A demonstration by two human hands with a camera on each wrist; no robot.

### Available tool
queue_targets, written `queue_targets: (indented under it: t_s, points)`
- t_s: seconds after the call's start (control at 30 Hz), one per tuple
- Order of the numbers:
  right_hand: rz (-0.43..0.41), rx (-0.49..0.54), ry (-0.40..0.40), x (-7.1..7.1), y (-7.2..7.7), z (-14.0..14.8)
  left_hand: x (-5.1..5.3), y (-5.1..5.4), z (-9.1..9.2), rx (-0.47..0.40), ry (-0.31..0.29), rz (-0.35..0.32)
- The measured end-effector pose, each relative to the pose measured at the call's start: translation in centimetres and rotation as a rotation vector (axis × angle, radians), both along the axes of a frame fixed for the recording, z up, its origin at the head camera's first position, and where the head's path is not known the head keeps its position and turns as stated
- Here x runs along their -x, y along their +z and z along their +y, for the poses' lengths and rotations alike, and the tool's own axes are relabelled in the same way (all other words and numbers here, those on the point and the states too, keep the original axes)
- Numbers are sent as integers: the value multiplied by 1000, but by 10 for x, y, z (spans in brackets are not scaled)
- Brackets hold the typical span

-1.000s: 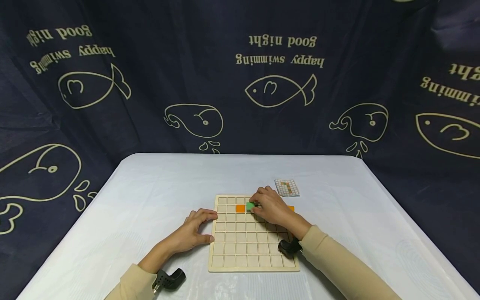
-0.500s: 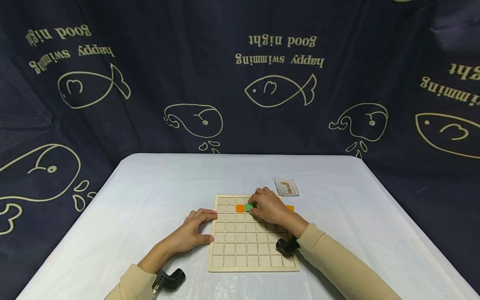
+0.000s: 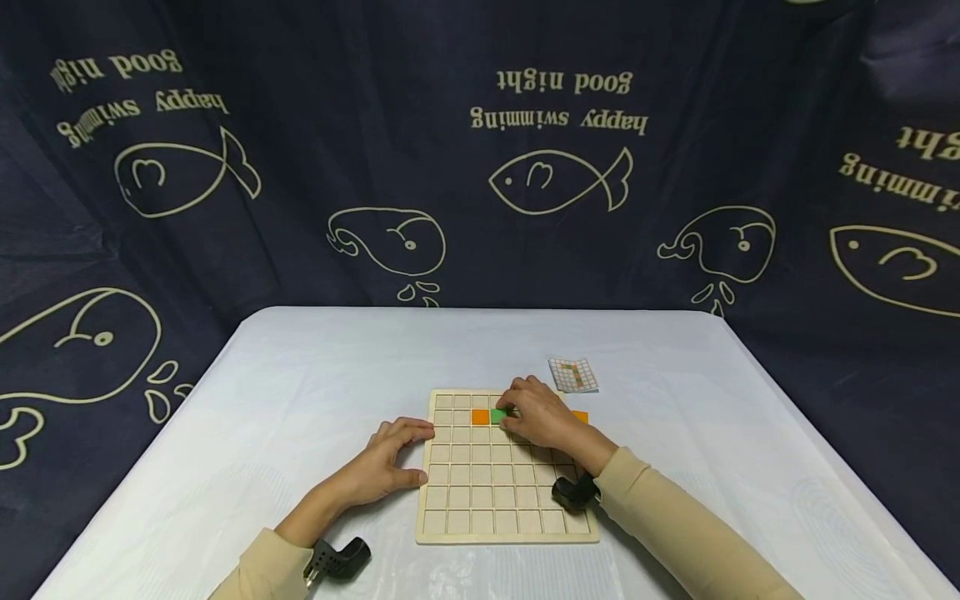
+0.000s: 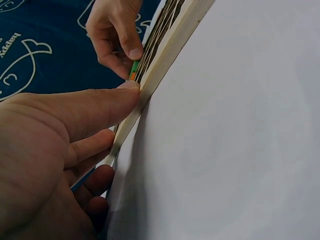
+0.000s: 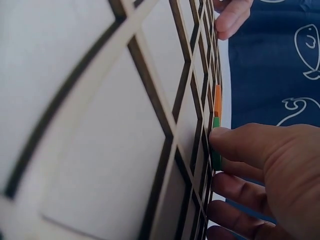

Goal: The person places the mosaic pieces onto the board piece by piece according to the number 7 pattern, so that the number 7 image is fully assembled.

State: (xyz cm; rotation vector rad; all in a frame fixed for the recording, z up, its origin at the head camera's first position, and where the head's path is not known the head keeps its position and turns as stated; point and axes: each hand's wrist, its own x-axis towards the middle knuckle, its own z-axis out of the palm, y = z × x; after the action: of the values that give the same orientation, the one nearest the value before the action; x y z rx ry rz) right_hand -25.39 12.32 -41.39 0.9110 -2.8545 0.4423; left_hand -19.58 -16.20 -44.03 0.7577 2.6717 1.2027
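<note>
A wooden grid board (image 3: 510, 539) lies on the table, its square cells bare over most of the near part. In its second row from the far side sits an orange square tile (image 3: 480, 417). Just right of it is a green square tile (image 3: 497, 415), pinched between the thumb and fingers of my right hand (image 3: 543, 414). The right wrist view has the green tile (image 5: 216, 159) low against the board, beside the orange one (image 5: 217, 100). My left hand (image 3: 382, 467) touches the board's left edge with thumb and fingertips spread apart. My right hand hides several cells.
Another orange piece (image 3: 580, 416) shows partly behind my right wrist, at the board's right side. A card with a printed grid pattern (image 3: 573, 376) lies beyond the board. White cloth covers the table (image 3: 337, 358); a dark printed curtain (image 3: 480, 250) hangs behind.
My right hand has shifted slightly left and down with the green tile, which now lies flatter and closer to the orange tile. The left hand has stayed still.
</note>
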Motion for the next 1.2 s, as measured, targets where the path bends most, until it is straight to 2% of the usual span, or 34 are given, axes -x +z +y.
queue_targets:
  t_s: [0.37, 0.63, 1.03, 1.2]
  points:
    - [-2, 9, 18, 2, -1, 1, -1, 1, 0, -5, -1, 0]
    - [-8, 11, 18, 2, -1, 2, 0, 2, 0, -7, 6, -27]
    - [-26, 21, 6, -1, 0, 2, 0, 0, -1, -6, 3, -13]
    - [4, 21, 6, -3, 2, 4, 0, 0, -1, -13, 0, -13]
